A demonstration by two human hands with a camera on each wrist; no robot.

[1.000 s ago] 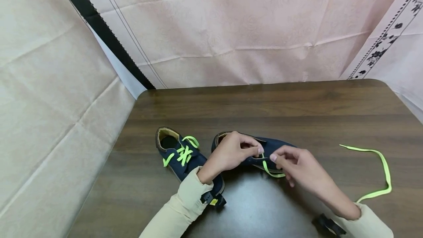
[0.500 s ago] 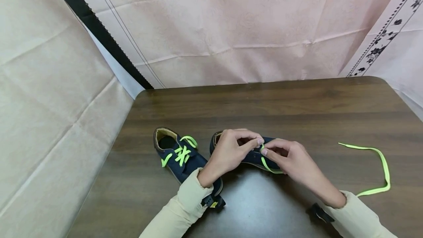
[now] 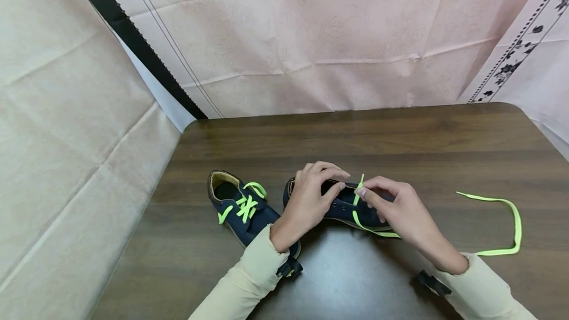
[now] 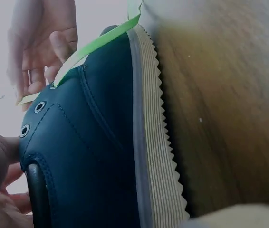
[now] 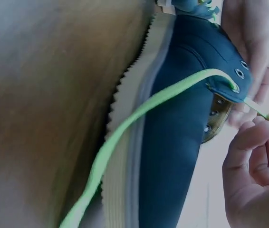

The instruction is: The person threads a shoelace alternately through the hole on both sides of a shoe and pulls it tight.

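Observation:
A navy shoe (image 3: pixel 340 210) with a pale ridged sole lies on the table, its toe partly behind my right hand (image 3: pixel 402 206). That hand pinches the tip end of a neon green shoelace (image 3: pixel 357 198) between thumb and forefinger. In the right wrist view the shoelace (image 5: pixel 148 105) passes through one eyelet and trails down over the shoe's side. The left wrist view shows two unlaced eyelets (image 4: pixel 39 107) beside it. My left hand (image 3: pixel 308 196) is at the shoe's opening, thumb and fingers apart, the thumb touching the flap's edge.
A second navy shoe (image 3: pixel 235 211), laced in green, stands to the left, partly under my left forearm. The shoelace's long loose stretch (image 3: pixel 517 226) curves across the brown table (image 3: pixel 346 147) at right. Pale cloth (image 3: pixel 284 38) hangs behind the table.
My left fingers have let go of the shoelace and spread apart. The right hand came in from the right and now pinches the shoelace, whose tip sticks up above the shoe.

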